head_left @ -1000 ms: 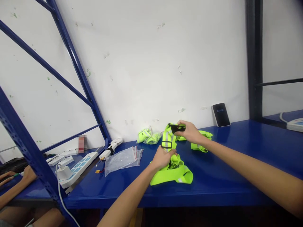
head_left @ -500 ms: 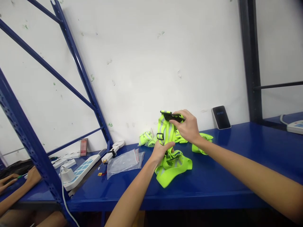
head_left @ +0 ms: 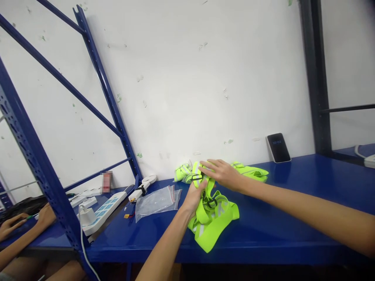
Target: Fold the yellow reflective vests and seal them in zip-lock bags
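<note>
Yellow-green strap (head_left: 212,232) with pale grey reflective stripes: upper part raised between the two hands near the middle of the scene, lower part in loose loops on the blue bench (head_left: 278,222), toward its near edge. Black buckle (head_left: 197,177) sits on the raised part.

Left hand (head_left: 191,198): fingers closed on the strap just below the buckle, thumb lying along the front. Right hand (head_left: 225,174): comes in from the right, fingers stretched out across the top of the raised fold, just beside the buckle; thumb hidden, so cannot tell whether it grips.

Far side, behind the hands: yellow-green bundle (head_left: 182,171) to the left, apparently in clear plastic; second strap (head_left: 254,172) to the right, lying on the bench, partly covered by the right hand and forearm. Farther right, phone-like device (head_left: 279,148) leans against the white wall (head_left: 187,86), dark screen with small digits.

Left of the strap: clear plastic bags (head_left: 156,203), flat and overlapping; white fan (head_left: 149,180) beyond them; yellow connector (head_left: 126,216) beside their left edge. Farther left: white power strip (head_left: 107,212) with plug (head_left: 87,216) seated at its near end. Beyond the blue post (head_left: 38,148), a co-worker's hands (head_left: 47,215) at far left.
</note>
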